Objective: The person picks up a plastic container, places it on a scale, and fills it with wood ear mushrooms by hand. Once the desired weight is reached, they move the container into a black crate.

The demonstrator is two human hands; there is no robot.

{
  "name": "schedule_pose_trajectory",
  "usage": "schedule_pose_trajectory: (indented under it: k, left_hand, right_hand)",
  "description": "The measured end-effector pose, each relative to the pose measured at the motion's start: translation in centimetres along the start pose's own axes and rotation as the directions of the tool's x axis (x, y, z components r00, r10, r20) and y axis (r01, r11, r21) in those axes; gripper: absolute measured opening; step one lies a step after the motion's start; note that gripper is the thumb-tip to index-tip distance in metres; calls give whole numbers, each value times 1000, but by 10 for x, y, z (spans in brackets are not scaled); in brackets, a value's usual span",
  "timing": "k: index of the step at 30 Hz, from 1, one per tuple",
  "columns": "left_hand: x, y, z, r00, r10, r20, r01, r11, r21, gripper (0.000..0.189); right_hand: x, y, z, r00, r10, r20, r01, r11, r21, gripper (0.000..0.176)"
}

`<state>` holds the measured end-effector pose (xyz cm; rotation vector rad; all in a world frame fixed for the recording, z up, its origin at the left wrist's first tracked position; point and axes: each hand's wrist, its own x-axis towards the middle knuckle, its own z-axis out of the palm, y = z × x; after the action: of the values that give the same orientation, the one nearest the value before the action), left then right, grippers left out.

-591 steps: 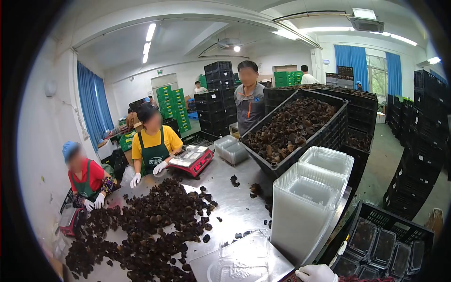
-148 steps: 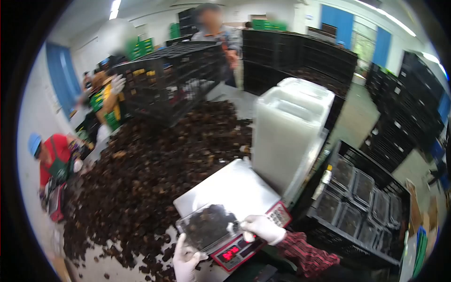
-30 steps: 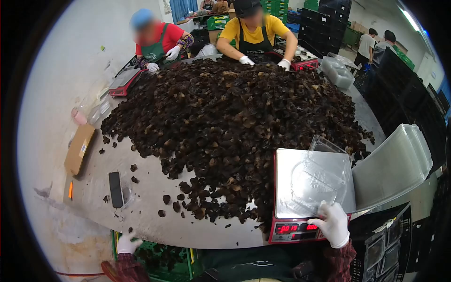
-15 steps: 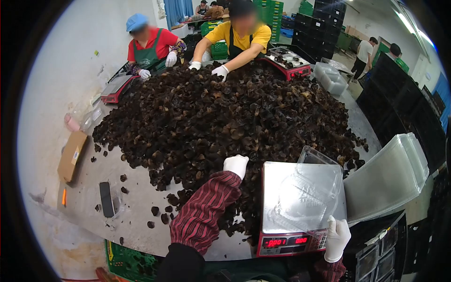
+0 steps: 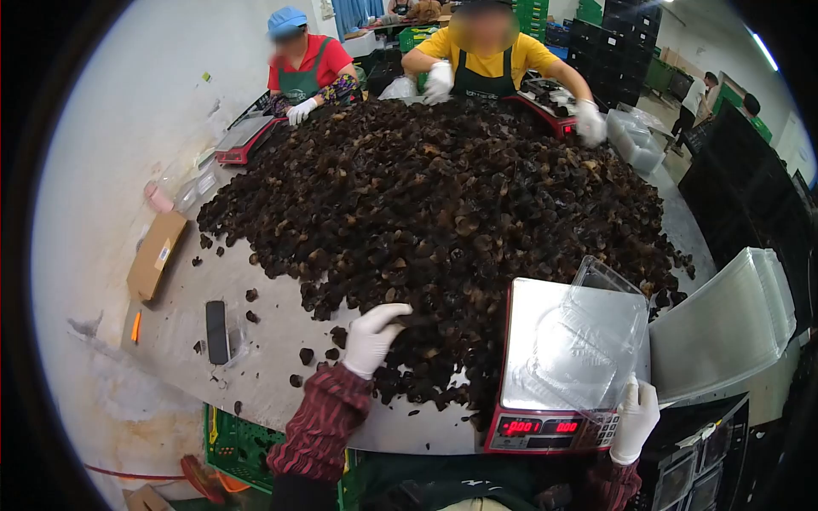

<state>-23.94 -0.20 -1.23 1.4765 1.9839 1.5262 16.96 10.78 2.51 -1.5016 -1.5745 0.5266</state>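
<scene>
In a white glove, my left hand [image 5: 373, 342] is at the near edge of a large heap of black wood ear mushrooms [image 5: 443, 221]. Its fingers and thumb are apart, and I see nothing held between them. My right hand [image 5: 636, 422], also gloved, pinches the near right corner of a clear plastic box [image 5: 588, 341]. The box lies with its lid part open on the steel pan of a red digital scale [image 5: 537, 383], whose red digits are lit.
Stacked clear boxes [image 5: 724, 332] stand right of the scale. A phone [image 5: 217, 332], a cardboard piece [image 5: 157, 255] and an orange cutter [image 5: 136, 326] lie left. A green crate [image 5: 243, 456] sits below the table edge. Two co-workers face me across the heap, beside other scales [image 5: 247, 140].
My left hand has drawn back left and toward me, and its fingers have opened. My right hand stays at the box. The co-worker in yellow has raised and spread both hands.
</scene>
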Motion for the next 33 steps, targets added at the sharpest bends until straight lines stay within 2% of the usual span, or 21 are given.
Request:
schedule_pose_trajectory:
  k: [1, 3, 4, 5, 7, 9, 11, 12, 14, 15, 17, 19, 20, 21, 23, 25, 27, 28, 30, 31, 33]
  left_hand:
    - [-10, 9, -19, 984, -179, -4, 178, 981, -75, 28]
    - [-37, 5, -56, 926, -357, -124, 330, 924, -191, 24]
    - [-52, 6, -79, 908, -380, -177, 346, 917, -198, 23]
    - [-70, 4, -104, 887, -403, -228, 360, 910, -205, 22]
    - [-118, -14, -158, 836, -398, -379, 402, 913, -72, 20]
    - [-166, -23, -204, 772, -402, -492, 491, 869, 61, 20]
    - [-216, -44, -253, 599, -639, -484, 793, 560, 242, 32]
    - [-229, -42, -255, 595, -638, -489, 795, 556, 241, 32]
    - [-243, -37, -260, 729, -535, -427, 647, 336, 685, 48]
    - [-235, -35, -254, 730, -533, -427, 646, 337, 684, 48]
    - [-192, -25, -217, 811, -383, -441, 581, 454, 675, 58]
    - [-139, -15, -166, 945, -213, -248, 326, 672, 664, 59]
    - [-112, -11, -134, 972, -181, -149, 235, 748, 621, 60]
    - [-87, -1, -100, 985, -153, -76, 170, 850, 498, 62]
    - [-47, 9, -43, 980, 3, 199, -110, 843, 526, 71]
    - [-20, 13, 8, 940, 52, 338, -240, 804, 544, 72]
    - [-8, 7, 44, 910, 114, 399, -360, 694, 624, 65]
    - [-5, -5, 51, 910, 119, 398, -362, 695, 621, 65]
    - [-3, -25, 56, 889, 145, 434, -411, 667, 621, 51]
    - [-2, -20, 51, 895, 155, 417, -406, 670, 622, 35]
    - [-3, -45, 38, 899, 210, 386, -406, 731, 549, 27]
  right_hand:
    - [0, -2, 1, 1000, 1, 8, -1, 1000, -1, 15]
    - [0, -2, 3, 981, 153, 120, -160, 986, 53, 25]
    - [0, 0, 2, 966, 183, 180, -204, 974, 101, 35]
    - [1, -1, 3, 965, 184, 184, -204, 974, 98, 35]
    - [2, -1, 6, 951, 264, 159, -285, 950, 129, 34]
    - [4, 14, 11, 956, 236, 175, -255, 962, 97, 34]
    - [4, 12, 13, 959, 204, 197, -221, 973, 68, 33]
    - [3, -1, 12, 944, 236, 232, -271, 954, 131, 33]
    - [0, -16, 12, 925, 265, 271, -322, 927, 193, 33]
    - [-1, -21, 12, 919, 276, 281, -335, 923, 191, 33]
    - [-2, -22, 11, 916, 284, 283, -343, 921, 187, 32]
    - [-4, -19, 11, 917, 262, 302, -335, 916, 221, 32]
    - [-4, -20, 12, 918, 261, 297, -332, 917, 221, 32]
    - [-5, -23, 13, 919, 263, 293, -334, 915, 226, 33]
    - [-9, -24, 10, 918, 276, 285, -342, 914, 218, 33]
    - [-10, -20, 12, 931, 217, 295, -280, 941, 192, 33]
    - [-11, -22, 12, 930, 227, 289, -290, 936, 198, 34]
    - [-11, -26, 11, 921, 259, 291, -318, 931, 177, 33]
    - [-11, -26, 10, 912, 286, 294, -341, 927, 155, 31]
    - [-10, -26, 9, 911, 289, 293, -344, 926, 155, 31]
    - [-10, -29, 7, 891, 311, 330, -380, 910, 169, 29]
